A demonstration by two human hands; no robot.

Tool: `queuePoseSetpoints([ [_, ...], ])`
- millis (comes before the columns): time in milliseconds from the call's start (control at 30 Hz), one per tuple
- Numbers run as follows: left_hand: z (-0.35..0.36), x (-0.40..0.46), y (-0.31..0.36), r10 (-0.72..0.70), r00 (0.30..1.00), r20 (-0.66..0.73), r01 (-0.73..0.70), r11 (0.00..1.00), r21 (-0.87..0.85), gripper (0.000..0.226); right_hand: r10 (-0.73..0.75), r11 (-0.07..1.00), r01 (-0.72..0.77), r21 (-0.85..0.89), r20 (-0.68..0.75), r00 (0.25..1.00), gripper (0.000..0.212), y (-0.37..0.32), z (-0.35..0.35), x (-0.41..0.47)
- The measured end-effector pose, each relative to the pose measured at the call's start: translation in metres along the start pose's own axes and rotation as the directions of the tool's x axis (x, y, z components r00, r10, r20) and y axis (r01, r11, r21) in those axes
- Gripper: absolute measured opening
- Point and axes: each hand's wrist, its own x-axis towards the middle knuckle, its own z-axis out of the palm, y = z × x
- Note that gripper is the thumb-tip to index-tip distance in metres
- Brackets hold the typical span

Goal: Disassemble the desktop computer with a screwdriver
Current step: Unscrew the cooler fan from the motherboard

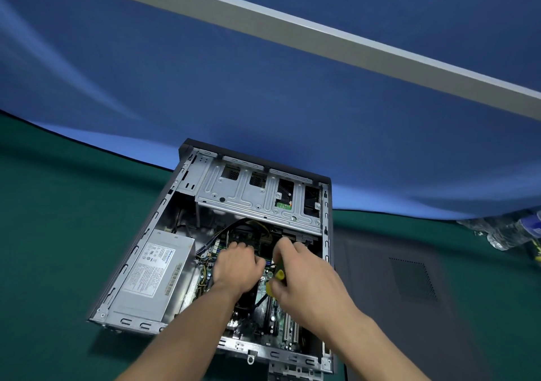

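Working inside the open desktop computer (222,251), on the motherboard (272,301) just below the drive cage (257,196).

Both hands down in the case, which lies on its side on the green table (58,234), side panel (409,278) flat to its right. Right hand (304,275) clamped around the yellow-and-black screwdriver (276,281), tip hidden under the fingers. Left hand (237,266) with fingers curled down onto the board near the cables (234,225); cannot tell if gripping anything. Power supply (155,275) still seated at the left of the board. Probably loosening a board screw or freeing a connector; next, probably seating the tip squarely and turning, keeping cables aside.
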Motion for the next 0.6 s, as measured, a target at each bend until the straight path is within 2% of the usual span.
queuePoseSetpoints([
  [133, 0.001, 0.000, 0.000, 0.000, 1.000, 0.007, 0.000, 1.000, -0.001, 0.039, 0.141, 0.973, -0.148, -0.177, -0.052, 0.989, 0.036, 0.007, -0.001, 0.004],
  [233, 0.000, 0.000, 0.000, -0.003, 1.000, 0.000, 0.003, 1.000, -0.007, 0.039, 0.061, 0.987, -0.052, -0.151, 0.056, 0.997, 0.020, 0.011, -0.005, 0.005],
  [300, 0.000, 0.000, 0.000, -0.002, 1.000, -0.003, 0.002, 1.000, -0.007, 0.039, 0.013, 0.988, 0.002, -0.157, 0.092, 0.996, 0.020, 0.010, -0.007, 0.004],
  [433, 0.001, 0.000, 0.000, 0.005, 1.000, -0.005, -0.005, 1.000, -0.009, 0.039, 0.145, 0.959, -0.139, -0.246, 0.005, 0.989, 0.038, 0.011, -0.004, 0.005],
  [467, 0.001, 0.000, 0.000, 0.005, 1.000, -0.005, -0.005, 1.000, -0.008, 0.039, 0.139, 0.964, -0.133, -0.229, 0.009, 0.990, 0.034, 0.012, -0.005, 0.006],
  [533, 0.001, 0.000, 0.000, 0.002, 1.000, -0.003, -0.002, 1.000, -0.005, 0.039, 0.034, 0.993, -0.028, -0.111, 0.050, 0.998, 0.020, 0.013, -0.007, 0.006],
  [600, 0.001, 0.001, 0.000, -0.001, 1.000, 0.002, 0.001, 1.000, -0.001, 0.039, -0.055, 0.997, 0.058, -0.045, 0.081, 0.995, 0.022, 0.009, -0.010, 0.003],
])
